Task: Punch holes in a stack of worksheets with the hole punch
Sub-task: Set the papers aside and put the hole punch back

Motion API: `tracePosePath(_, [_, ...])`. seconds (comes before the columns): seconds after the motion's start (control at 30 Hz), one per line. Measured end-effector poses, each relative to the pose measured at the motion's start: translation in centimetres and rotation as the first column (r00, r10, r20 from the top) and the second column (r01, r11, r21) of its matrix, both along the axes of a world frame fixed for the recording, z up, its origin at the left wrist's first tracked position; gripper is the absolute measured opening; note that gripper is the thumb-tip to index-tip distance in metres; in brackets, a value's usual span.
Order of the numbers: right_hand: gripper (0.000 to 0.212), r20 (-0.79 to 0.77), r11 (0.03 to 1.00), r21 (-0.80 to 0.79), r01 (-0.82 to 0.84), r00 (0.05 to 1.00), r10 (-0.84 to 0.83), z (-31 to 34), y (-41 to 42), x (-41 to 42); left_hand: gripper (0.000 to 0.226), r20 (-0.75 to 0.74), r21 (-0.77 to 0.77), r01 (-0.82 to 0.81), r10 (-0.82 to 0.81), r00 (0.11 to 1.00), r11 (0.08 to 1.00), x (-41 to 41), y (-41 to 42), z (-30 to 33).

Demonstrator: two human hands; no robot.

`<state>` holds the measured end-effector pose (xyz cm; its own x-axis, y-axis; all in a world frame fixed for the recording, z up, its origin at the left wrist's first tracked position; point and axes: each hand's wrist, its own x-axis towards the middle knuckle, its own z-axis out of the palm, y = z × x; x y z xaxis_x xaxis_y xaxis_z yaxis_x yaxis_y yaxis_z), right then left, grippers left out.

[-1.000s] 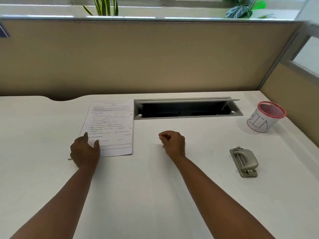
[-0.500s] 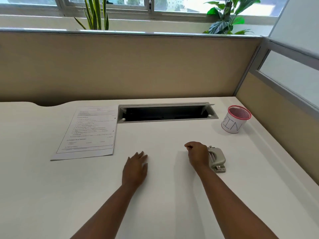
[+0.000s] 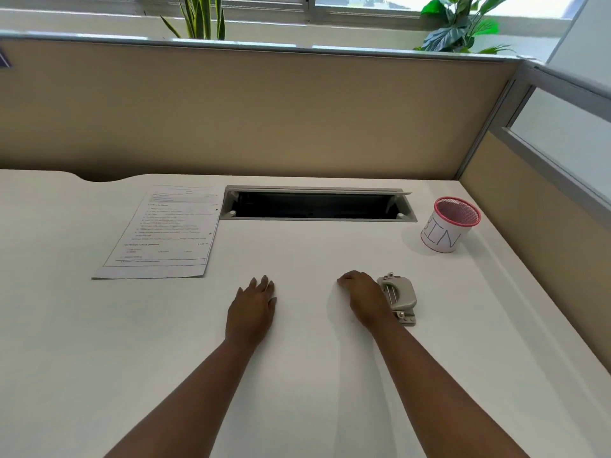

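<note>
Since half a second ago both hands have barely shifted; the right hand (image 3: 365, 300) stays against the hole punch (image 3: 399, 297). On the white desk (image 3: 314, 375), the stack of worksheets (image 3: 165, 234) lies flat, printed side up, well beyond and left of the left fingertips. The left hand (image 3: 253, 310) rests palm down, fingers straight and close together. The right fingers curl loosely; whether they grip the punch I cannot tell. The small grey metal punch sits just right of those knuckles.
</note>
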<state>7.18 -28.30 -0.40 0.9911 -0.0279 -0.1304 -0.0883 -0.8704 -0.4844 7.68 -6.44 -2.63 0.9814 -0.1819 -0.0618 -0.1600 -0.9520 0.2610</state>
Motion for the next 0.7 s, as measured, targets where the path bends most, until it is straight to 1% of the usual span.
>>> tracePosePath(0.03, [0.032, 0.008, 1.000, -0.029, -0.005, 1.000, 0.005, 0.0, -0.1, -0.2, 0.044, -0.007, -0.012, -0.007, 0.007, 1.000, 1.000, 0.0, 0.0, 0.0])
tracePosePath(0.13, [0.027, 0.011, 0.999, -0.033, -0.028, 1.000, 0.028, 0.4, 0.0, -1.2, 0.044, -0.012, -0.023, -0.015, 0.014, 1.000, 1.000, -0.1, 0.0, -0.2])
tracePosePath(0.23, [0.028, -0.012, 1.000, -0.012, 0.017, 1.000, -0.017, 0.6, 0.1, -2.0, 0.044, -0.013, -0.023, -0.013, 0.013, 1.000, 1.000, 0.0, 0.0, -0.2])
tracePosePath(0.33, [0.029, -0.031, 0.996, -0.087, 0.011, 0.999, -0.014, 0.6, 0.2, -3.0, 0.044, -0.018, -0.025, -0.007, 0.007, 1.000, 1.000, -0.1, 0.1, -0.1])
tracePosePath(0.43, [0.033, 0.016, 0.992, -0.119, -0.040, 0.999, 0.042, 0.3, -0.1, -4.0, 0.044, -0.005, -0.027, 0.000, 0.000, 1.000, 1.000, -0.3, 0.1, -0.2])
tracePosePath(0.5, [0.035, 0.025, 0.996, -0.064, -0.057, 0.998, 0.059, 0.5, -0.4, -4.2, 0.044, 0.019, -0.028, 0.002, -0.001, 1.000, 1.000, -0.4, 0.1, -0.4])
tracePosePath(0.53, [0.034, 0.037, 0.999, -0.027, -0.036, 0.999, 0.037, 0.7, -0.6, -4.2, 0.044, 0.028, -0.031, 0.000, 0.001, 1.000, 1.000, -0.5, 0.1, -0.4])
tracePosePath(0.6, [0.032, 0.083, 0.997, 0.049, 0.066, 0.994, -0.070, 1.1, -1.0, -4.0, 0.044, 0.039, -0.034, -0.006, 0.007, 0.999, 0.999, -0.6, 0.0, -0.6])
tracePosePath(0.63, [0.029, 0.082, 0.993, 0.072, 0.098, 0.991, -0.104, 1.1, -1.2, -4.0, 0.045, 0.044, -0.034, -0.007, 0.009, 0.999, 0.999, -0.7, -0.1, -0.7])
tracePosePath(0.7, [0.014, 0.030, 0.993, 0.054, 0.106, 0.994, -0.107, 1.1, -1.3, -4.0, 0.045, 0.054, -0.043, -0.008, 0.010, 0.998, 0.999, -0.7, -0.1, -0.9])
